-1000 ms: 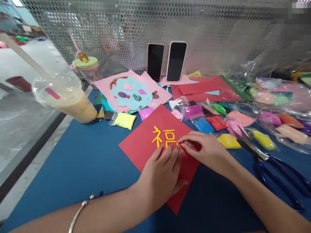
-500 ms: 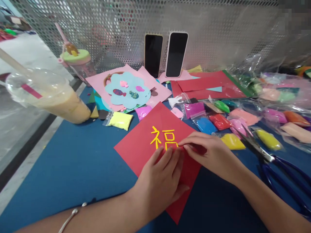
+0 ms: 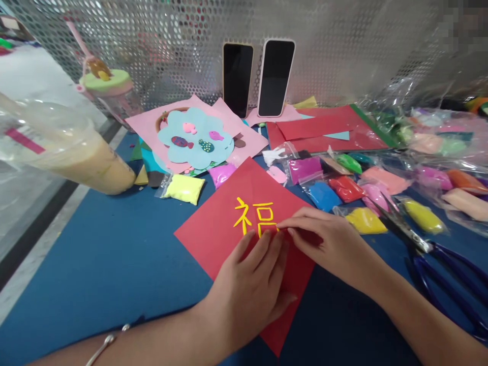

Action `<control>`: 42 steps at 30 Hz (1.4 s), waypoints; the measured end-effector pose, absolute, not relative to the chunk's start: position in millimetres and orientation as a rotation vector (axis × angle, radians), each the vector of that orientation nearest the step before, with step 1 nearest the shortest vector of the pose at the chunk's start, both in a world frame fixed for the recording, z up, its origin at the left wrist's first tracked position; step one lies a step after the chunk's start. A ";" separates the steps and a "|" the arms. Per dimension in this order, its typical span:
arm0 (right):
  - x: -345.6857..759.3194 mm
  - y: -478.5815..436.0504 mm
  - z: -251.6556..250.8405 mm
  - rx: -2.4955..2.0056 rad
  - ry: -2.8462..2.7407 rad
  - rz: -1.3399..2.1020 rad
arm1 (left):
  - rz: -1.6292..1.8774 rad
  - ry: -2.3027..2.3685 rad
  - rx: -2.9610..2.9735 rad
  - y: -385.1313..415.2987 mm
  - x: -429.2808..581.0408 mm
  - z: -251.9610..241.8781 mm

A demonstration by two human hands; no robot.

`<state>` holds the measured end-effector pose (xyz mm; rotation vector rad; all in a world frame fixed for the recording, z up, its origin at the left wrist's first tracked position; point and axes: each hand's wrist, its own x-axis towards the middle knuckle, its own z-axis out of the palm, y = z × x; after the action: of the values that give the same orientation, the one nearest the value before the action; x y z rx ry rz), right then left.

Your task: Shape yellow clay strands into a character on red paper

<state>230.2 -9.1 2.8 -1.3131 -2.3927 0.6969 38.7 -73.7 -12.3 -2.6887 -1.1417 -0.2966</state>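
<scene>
The red paper (image 3: 217, 223) lies turned like a diamond in the middle of the blue table (image 3: 114, 254), its near corner pointing at the person and its right corner hidden by the right hand (image 3: 333, 241). Off its left corner, a broad stretch of blue runs out to the table's left edge. Its far corner reaches in just beside a pink packet (image 3: 223, 175). On the right there is less room: scissors (image 3: 422, 246) lie beyond the right forearm, blades among the bags of clay, with a yellow packet (image 3: 366, 220) close to the knuckles.

The left hand (image 3: 249, 284) rests flat on the paper, fingers slightly spread, below the yellow strokes (image 3: 263, 204). The right thumb and forefinger come near each other at the strokes' right end; whether they pinch anything cannot be told.

Behind, two phones (image 3: 237, 79) (image 3: 276, 76) lean against a metal mesh panel (image 3: 171, 30). A tilted-looking plastic cup (image 3: 95, 162) stands by the left edge, and past it shows a pale floor (image 3: 38, 76)
</scene>
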 end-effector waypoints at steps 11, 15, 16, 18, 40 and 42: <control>226.3 -11.2 5.5 -1.278 -2.394 0.747 | -0.364 -1.140 -2.660 -73.5 39.4 -12.6; 224.3 -10.1 6.0 -1.285 -2.358 0.778 | -0.399 -1.138 -2.654 -72.3 39.6 -12.3; 224.3 -9.8 6.4 -1.285 -2.349 0.778 | -0.410 -1.133 -2.652 -72.4 39.7 -12.0; 225.3 -9.5 7.6 -1.291 -2.334 0.766 | -0.420 -1.122 -2.654 -72.9 39.9 -11.6; 230.9 -17.8 8.6 -1.392 -2.431 0.702 | -0.494 -1.197 -2.694 -67.7 35.1 -13.5; 230.7 -17.9 9.0 -1.376 -2.412 0.726 | -0.481 -1.162 -2.697 -66.7 34.8 -13.1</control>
<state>230.7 -17.9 9.0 -1.3755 -2.4118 0.7264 34.8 -66.7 -13.1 -2.6972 -1.1622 -0.4806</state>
